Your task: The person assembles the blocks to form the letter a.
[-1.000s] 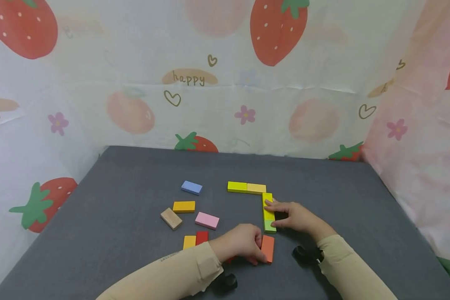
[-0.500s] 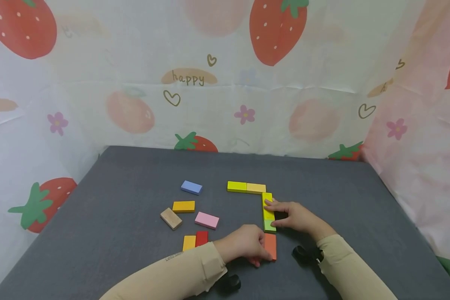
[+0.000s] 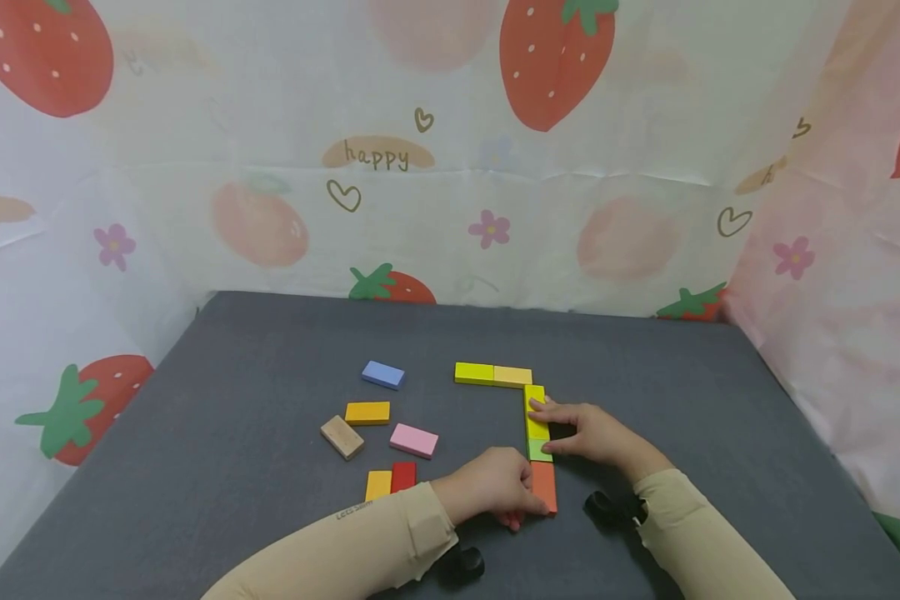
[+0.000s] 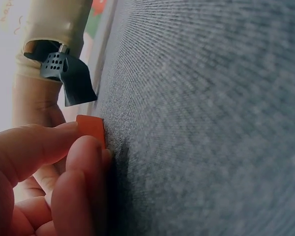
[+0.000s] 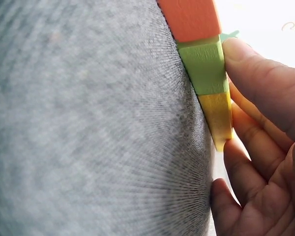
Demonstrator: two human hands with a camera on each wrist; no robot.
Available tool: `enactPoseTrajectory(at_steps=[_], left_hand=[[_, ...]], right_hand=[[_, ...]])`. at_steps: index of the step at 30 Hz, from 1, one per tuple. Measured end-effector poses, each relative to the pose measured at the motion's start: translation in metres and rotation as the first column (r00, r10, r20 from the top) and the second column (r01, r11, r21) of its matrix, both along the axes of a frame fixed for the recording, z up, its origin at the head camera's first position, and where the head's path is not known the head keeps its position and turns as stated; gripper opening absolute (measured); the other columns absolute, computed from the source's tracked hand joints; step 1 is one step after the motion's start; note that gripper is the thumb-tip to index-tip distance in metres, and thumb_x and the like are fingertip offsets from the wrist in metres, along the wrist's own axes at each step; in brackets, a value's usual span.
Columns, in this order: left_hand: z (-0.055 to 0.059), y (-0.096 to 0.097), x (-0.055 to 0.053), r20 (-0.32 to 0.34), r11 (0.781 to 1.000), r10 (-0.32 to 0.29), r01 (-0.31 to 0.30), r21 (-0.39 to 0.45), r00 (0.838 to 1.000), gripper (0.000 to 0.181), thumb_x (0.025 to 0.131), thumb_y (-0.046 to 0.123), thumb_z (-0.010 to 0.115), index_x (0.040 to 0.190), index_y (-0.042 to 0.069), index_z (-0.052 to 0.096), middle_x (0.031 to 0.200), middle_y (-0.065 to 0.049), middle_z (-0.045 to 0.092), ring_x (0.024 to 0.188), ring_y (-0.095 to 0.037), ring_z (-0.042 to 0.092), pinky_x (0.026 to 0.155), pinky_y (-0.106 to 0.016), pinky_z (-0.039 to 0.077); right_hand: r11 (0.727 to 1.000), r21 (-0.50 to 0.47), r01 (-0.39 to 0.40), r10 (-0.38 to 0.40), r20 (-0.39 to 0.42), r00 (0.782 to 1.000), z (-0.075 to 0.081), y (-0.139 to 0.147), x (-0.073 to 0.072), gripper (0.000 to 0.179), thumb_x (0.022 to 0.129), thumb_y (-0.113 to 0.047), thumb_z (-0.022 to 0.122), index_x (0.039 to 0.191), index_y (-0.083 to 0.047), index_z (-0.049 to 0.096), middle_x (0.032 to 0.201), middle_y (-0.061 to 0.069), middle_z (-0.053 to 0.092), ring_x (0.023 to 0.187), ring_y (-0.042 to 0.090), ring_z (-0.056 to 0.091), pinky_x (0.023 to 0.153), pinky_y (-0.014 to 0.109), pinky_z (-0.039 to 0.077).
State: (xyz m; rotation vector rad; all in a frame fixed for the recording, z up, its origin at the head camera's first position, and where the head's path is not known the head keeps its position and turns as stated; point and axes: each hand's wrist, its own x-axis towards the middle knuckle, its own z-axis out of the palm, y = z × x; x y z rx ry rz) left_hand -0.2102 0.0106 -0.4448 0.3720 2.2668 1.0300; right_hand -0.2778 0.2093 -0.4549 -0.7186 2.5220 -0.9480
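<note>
My left hand [image 3: 492,483] pinches an orange wooden block [image 3: 543,485] between thumb and fingers; the left wrist view shows the orange block [image 4: 91,128] low over the grey cloth. That block's far end meets a light green block [image 3: 539,451]. Beyond the green one lies a yellow block [image 3: 535,408], forming a straight column. My right hand [image 3: 600,433] rests on this column, its thumb against the green block [image 5: 205,69] and other fingers by the yellow block [image 5: 217,118]. At the column's far end, a bright yellow block [image 3: 474,374] and a pale yellow block [image 3: 512,377] make a sideways row.
Left of the column lie a blue block [image 3: 383,375], an orange-yellow block [image 3: 367,413], a plain wood block [image 3: 342,437] and a pink block [image 3: 414,441]. A yellow block [image 3: 378,485] and a red block [image 3: 403,477] are partly behind the left sleeve [image 3: 360,542].
My left hand has slid the orange block right and away from me, straightening it until it meets the green block's end. The green block shifted slightly away; my right hand stayed in place.
</note>
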Motion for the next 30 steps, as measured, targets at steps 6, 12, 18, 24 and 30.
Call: enactPoseTrajectory(at_steps=[6,12,18,24,30], left_hand=[[0.0000,0.0005,-0.0001,-0.016,1.000,-0.005,0.005,-0.024,1.000,0.026,0.075,0.030,0.075,0.065,0.010,0.061,0.053,-0.005,0.060,0.047,-0.015,0.059,0.044,-0.022,0.042],[0.0019,0.0006,0.0004,-0.021,1.000,-0.009,0.009,-0.026,1.000,0.027,0.075,0.030,0.075,0.064,0.010,0.060,0.053,-0.005,0.060,0.047,-0.015,0.059,0.044,-0.022,0.042],[0.0034,0.0003,0.0008,-0.016,1.000,-0.016,0.016,-0.021,1.000,0.027,0.075,0.030,0.074,0.064,0.010,0.060,0.053,-0.005,0.059,0.047,-0.014,0.059,0.044,-0.022,0.041],[0.0037,0.0000,0.0003,-0.011,1.000,-0.024,0.024,-0.018,1.000,0.027,0.076,0.030,0.074,0.064,0.010,0.059,0.053,-0.005,0.059,0.046,-0.014,0.058,0.043,-0.021,0.041],[0.0031,0.0001,-0.0002,-0.010,0.999,-0.029,0.029,-0.014,1.000,0.028,0.076,0.030,0.074,0.064,0.010,0.059,0.053,-0.005,0.059,0.045,-0.014,0.057,0.043,-0.022,0.041]], right_hand=[[1.000,-0.004,-0.004,0.004,-0.004,1.000,-0.0005,0.0001,-0.0004,0.057,0.076,-0.035,0.072,0.128,-0.020,0.054,0.140,-0.007,0.040,0.134,0.022,0.027,0.104,0.048,0.026],[1.000,0.001,-0.012,0.012,-0.009,1.000,-0.0004,0.0006,-0.0012,0.057,0.076,-0.034,0.072,0.128,-0.020,0.054,0.140,-0.006,0.040,0.134,0.022,0.027,0.104,0.048,0.025],[1.000,-0.004,-0.017,0.017,-0.004,1.000,0.0002,0.0005,-0.0014,0.057,0.076,-0.034,0.072,0.128,-0.019,0.054,0.140,-0.006,0.040,0.134,0.022,0.026,0.104,0.047,0.025],[1.000,0.002,-0.013,0.013,-0.007,1.000,0.0005,0.0010,-0.0011,0.057,0.076,-0.034,0.072,0.128,-0.019,0.054,0.140,-0.006,0.040,0.134,0.021,0.026,0.104,0.047,0.025],[1.000,-0.001,-0.010,0.010,-0.005,1.000,-0.0002,0.0015,-0.0012,0.057,0.076,-0.034,0.072,0.128,-0.019,0.054,0.140,-0.005,0.041,0.134,0.023,0.026,0.104,0.047,0.026]])
